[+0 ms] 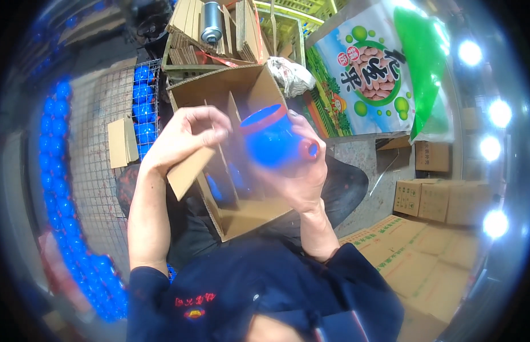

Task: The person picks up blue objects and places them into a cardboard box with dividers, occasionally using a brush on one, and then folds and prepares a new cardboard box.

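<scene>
- An open brown cardboard box (242, 165) with inner cardboard dividers is in the centre of the frame, tilted, its opening turned to the camera; blue shapes show inside its compartments, but they are too blurred to name.
- In the upper right leans a big printed bag (370, 80), blue and white with green circles and a picture of pinkish nuts; a bright green plastic bag (422, 74) lies over its right part.
- In the lower right stand stacked closed brown cartons (430, 199) with small dark print; the nearer ones carry green print.
- At the upper centre is a carton of folded cardboard sheets (188, 34) with a grey spray can (211, 23) lying on it.
- On the left, a wire mesh cage (96, 148) holds many blue balls (142, 94); a small cardboard piece (122, 142) lies on the mesh.
- The right hand (302, 171) comes up from below and wraps from behind around a blue plastic cup with a red rim (270, 139), just in front of the box opening; the cup is blurred.
- The left hand (188, 137) is raised, its fingers curled together, pinching a cardboard divider strip (191, 168) at the box's left edge.
- The person's dark blue sleeves fill the lower edge.
</scene>
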